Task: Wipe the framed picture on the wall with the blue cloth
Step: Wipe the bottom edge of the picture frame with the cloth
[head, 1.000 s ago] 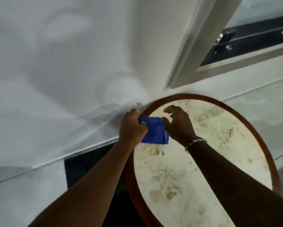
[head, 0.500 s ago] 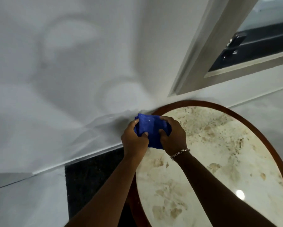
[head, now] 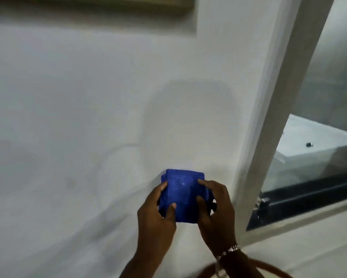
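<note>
A folded blue cloth (head: 183, 194) is held up in front of the white wall, low in the middle of the view. My left hand (head: 155, 214) grips its left edge with thumb on the front. My right hand (head: 215, 210) grips its right side, a beaded bracelet on that wrist. The lower edge of the framed picture (head: 100, 4) shows as a dull gold strip along the top of the view, well above the cloth; the rest of it is out of view.
A grey window frame (head: 277, 109) slants down the right side with glass and a dark sill beyond. The brown rim of the round table (head: 269, 266) peeks in at the bottom. White wall (head: 68, 117) fills the left.
The view has tilted up from the table to the wall. Both hands have lifted the blue cloth off the table and now hold it up together.
</note>
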Tool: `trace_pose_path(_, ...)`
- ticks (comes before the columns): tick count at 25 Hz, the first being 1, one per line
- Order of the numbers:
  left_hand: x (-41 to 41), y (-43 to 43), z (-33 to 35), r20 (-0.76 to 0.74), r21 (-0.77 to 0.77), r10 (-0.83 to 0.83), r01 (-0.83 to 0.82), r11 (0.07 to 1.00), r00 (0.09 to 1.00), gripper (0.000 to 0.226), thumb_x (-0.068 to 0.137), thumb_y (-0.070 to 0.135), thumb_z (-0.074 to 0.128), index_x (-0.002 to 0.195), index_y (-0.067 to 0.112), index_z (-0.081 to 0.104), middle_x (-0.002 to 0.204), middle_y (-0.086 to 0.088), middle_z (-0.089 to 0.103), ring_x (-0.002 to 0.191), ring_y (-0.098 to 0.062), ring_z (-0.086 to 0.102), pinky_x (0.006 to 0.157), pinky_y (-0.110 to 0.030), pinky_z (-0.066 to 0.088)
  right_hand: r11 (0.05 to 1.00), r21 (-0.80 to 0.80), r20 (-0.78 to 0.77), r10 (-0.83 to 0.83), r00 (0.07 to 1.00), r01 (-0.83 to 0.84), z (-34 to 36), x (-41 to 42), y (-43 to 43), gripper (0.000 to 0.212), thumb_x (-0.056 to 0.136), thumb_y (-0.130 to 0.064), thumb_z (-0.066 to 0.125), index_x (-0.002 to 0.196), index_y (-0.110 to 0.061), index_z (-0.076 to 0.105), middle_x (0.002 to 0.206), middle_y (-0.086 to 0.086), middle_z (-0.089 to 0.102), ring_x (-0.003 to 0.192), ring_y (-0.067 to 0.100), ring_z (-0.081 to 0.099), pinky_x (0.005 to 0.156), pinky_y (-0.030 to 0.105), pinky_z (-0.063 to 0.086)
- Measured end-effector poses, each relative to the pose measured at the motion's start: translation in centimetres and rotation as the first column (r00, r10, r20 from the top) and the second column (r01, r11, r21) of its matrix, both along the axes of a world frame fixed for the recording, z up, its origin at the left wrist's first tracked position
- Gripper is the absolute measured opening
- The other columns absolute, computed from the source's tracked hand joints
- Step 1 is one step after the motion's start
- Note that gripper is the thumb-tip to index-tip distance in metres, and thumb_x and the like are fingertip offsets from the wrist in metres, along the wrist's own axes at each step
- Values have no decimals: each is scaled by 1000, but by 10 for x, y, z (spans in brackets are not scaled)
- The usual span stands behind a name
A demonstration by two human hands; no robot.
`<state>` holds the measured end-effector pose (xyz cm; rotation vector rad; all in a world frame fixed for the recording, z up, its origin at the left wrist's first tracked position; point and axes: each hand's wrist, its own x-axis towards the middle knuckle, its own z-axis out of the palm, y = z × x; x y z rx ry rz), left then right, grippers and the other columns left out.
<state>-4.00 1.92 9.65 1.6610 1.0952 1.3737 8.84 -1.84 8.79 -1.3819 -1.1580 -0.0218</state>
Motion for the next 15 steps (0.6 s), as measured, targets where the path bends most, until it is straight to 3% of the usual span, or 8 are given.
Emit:
trace_pose_path(2, 1, 0, 48, 38, 122, 15, -19, 992, 999, 49, 85, 2, 66, 129, 19, 55, 122, 8, 60, 105, -5, 58, 91, -25, 54, 996, 83, 16, -12, 1000, 11, 50, -3, 7, 28, 86, -14, 58, 114, -18, 58, 111, -3, 57, 101, 6, 56, 78, 29, 53)
trace_pose_path(4, -2, -3, 98, 79, 253, 12, -32, 967, 997, 46, 87, 5, 65, 130, 17, 55, 121, 13, 59, 107, -4, 58, 94, -34, 56, 985, 173, -20, -11, 1000, 14, 100, -10, 11, 32, 88, -6, 62, 116, -21, 55, 113, -4, 57, 103, 1, 56, 83, 21, 52)
trace_pose_path(7, -16, -5, 170, 89, 441, -5, -35, 897, 996, 44, 87, 8, 65, 129, 18, 55, 108, 28, 54, 97, 8, 59, 86, -25, 58, 950, 312, -53, 17, 998, 0, 172, -23, 14, 37, 87, -1, 62, 117, -22, 55, 116, -9, 57, 106, -10, 52, 85, 12, 49)
trace_pose_path(11, -37, 2, 243, 172, 544, -54, -49, 838, 984, 46, 86, 7, 67, 129, 20, 55, 109, 28, 56, 97, 15, 58, 79, -11, 55, 884, 467, 33, -7, 999, -10, 243, -37, 20, 34, 88, -3, 62, 118, -18, 54, 115, -6, 56, 102, -12, 53, 82, 8, 49)
trace_pose_path(13, -45, 8, 275, 232, 581, -77, -75, 810, 970, 46, 86, 4, 66, 128, 19, 56, 116, 17, 61, 102, 6, 61, 81, -14, 57, 863, 505, 69, -60, 996, 17, 275, -48, 28, 32, 90, -5, 59, 118, -19, 54, 118, 0, 56, 101, -4, 55, 84, 12, 50)
trace_pose_path(15, -51, 14, 302, 230, 636, -54, -108, 764, 972, 42, 85, 3, 66, 124, 16, 57, 114, 9, 64, 100, 0, 63, 80, -14, 57, 835, 538, 96, -193, 977, 112, 300, -61, 38, 32, 89, -12, 54, 120, -18, 53, 124, 6, 55, 107, 9, 54, 92, 28, 49)
